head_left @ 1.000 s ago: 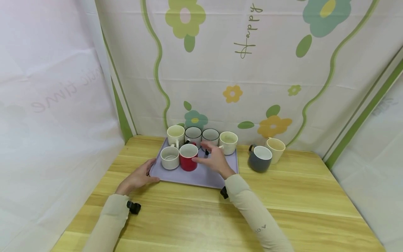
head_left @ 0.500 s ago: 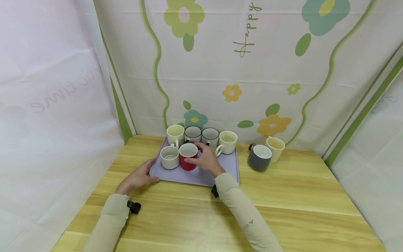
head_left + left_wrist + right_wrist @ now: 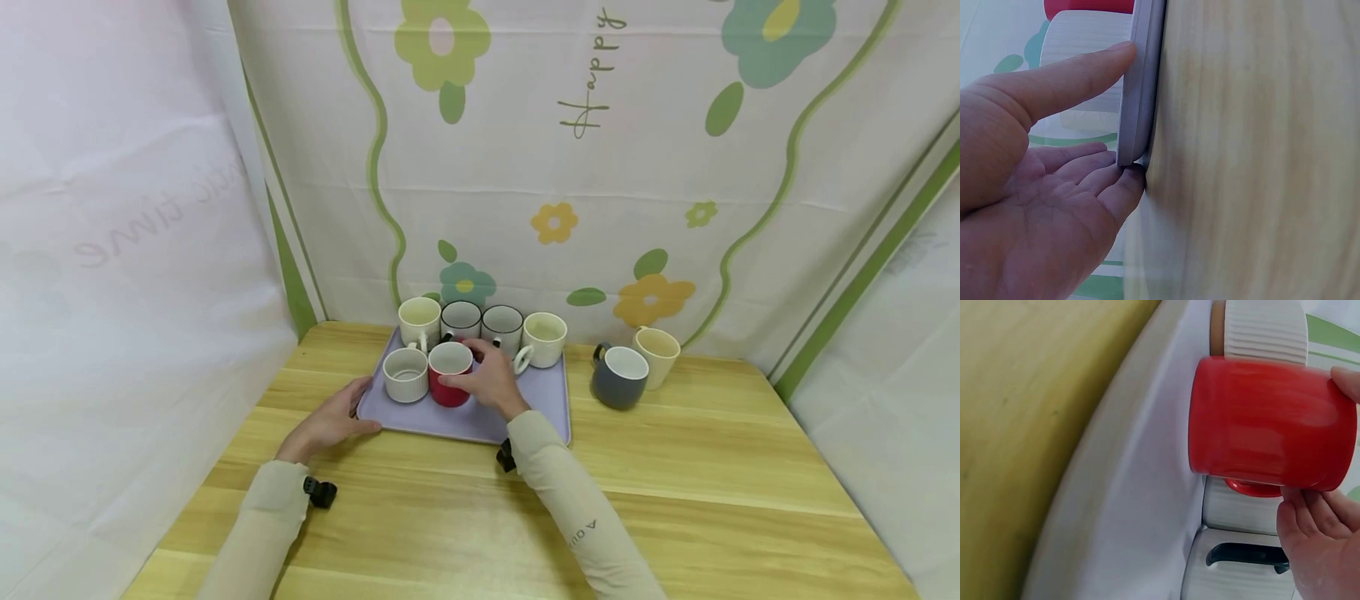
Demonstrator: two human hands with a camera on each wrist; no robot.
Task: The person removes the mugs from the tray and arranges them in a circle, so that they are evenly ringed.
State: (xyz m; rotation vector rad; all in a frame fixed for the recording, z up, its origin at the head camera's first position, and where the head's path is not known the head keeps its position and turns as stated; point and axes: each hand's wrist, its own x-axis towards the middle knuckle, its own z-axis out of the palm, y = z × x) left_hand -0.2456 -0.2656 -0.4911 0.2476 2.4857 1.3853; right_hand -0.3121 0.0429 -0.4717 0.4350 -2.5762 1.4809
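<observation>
Upright on the lilac tray [image 3: 491,417] stands a red mug [image 3: 444,388], white inside. My right hand [image 3: 493,382] grips it near the rim, thumb on the front and fingers on the right side. In the right wrist view, the red mug [image 3: 1269,425] has its base on the tray, and part of its red handle shows beside the fingers. Close on its left is a white ribbed mug [image 3: 406,383]. My left hand [image 3: 327,423] touches the tray's front left corner; in the left wrist view its thumb lies against the rim, fingers nearly straight at the corner.
Along the tray's back are a cream mug [image 3: 418,317], two white black-rimmed mugs [image 3: 461,317] and another cream mug [image 3: 550,346]. Right of the tray, a dark grey mug [image 3: 618,388] and a pale yellow mug [image 3: 660,358] stand on the wooden table [image 3: 675,500]. A printed cloth [image 3: 487,167] hangs behind.
My right hand has moved left onto the red mug, its thumb passing across the mug's front and its fingers closing in at the side. The left hand and the tray stay where they were.
</observation>
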